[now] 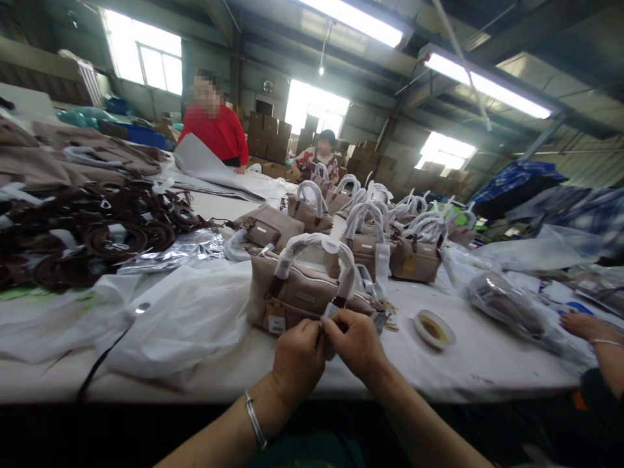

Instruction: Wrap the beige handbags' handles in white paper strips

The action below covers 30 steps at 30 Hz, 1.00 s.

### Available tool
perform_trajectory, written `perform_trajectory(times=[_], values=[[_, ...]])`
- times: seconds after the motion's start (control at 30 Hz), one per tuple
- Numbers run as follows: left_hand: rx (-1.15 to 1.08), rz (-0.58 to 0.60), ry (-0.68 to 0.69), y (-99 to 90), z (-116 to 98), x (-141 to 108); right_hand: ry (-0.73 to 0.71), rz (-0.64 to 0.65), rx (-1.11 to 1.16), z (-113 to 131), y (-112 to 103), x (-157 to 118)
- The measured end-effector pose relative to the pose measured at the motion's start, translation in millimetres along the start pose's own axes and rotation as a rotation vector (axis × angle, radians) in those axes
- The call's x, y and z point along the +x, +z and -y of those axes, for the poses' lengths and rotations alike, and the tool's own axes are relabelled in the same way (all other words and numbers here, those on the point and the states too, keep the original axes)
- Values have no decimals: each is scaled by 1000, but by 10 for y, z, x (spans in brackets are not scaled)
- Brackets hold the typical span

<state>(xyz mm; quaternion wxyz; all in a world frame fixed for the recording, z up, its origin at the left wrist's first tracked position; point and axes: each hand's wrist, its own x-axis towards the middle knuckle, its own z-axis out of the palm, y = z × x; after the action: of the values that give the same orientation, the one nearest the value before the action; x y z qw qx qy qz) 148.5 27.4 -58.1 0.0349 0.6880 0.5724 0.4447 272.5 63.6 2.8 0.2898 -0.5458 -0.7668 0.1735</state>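
Note:
A taupe handbag (307,294) stands upright on the white-covered table, its two handles wrapped in white material. A tag with a barcode (276,318) hangs on its front at the left. My left hand (299,356) and my right hand (355,341) meet at the bag's lower front, right of the tag. Both have their fingers pinched together, with a pale wrapped strip (331,311) rising from between them toward the handle base. What exactly each fingertip grips is too small to make out. A roll of tape (433,329) lies to the right of the bag.
More wrapped-handle bags (414,259) stand behind. Coiled brown straps (117,239) and white plastic bags (185,318) lie left. At the right are a plastic-wrapped item (507,305) and another person's hand (585,325). Two people are across the table, one in a red top (217,133).

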Motion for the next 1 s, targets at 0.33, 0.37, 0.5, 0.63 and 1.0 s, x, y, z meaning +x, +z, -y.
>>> perform_trajectory(times=[0.33, 0.37, 0.5, 0.63, 1.0], values=[[107, -89, 161, 31, -56, -31, -16, -114, -358, 66, 26, 20], [101, -78, 157, 33, -58, -33, -16, -119, -369, 66, 28, 18], [35, -17, 60, 16, -46, -13, -62, -117, -270, 46, 3, -9], [-143, 50, -113, -41, -26, 56, -113, -6, 95, 3, -59, -59], [-366, 172, -389, -127, -67, 156, -20, -62, 101, -93, 7, -95]])
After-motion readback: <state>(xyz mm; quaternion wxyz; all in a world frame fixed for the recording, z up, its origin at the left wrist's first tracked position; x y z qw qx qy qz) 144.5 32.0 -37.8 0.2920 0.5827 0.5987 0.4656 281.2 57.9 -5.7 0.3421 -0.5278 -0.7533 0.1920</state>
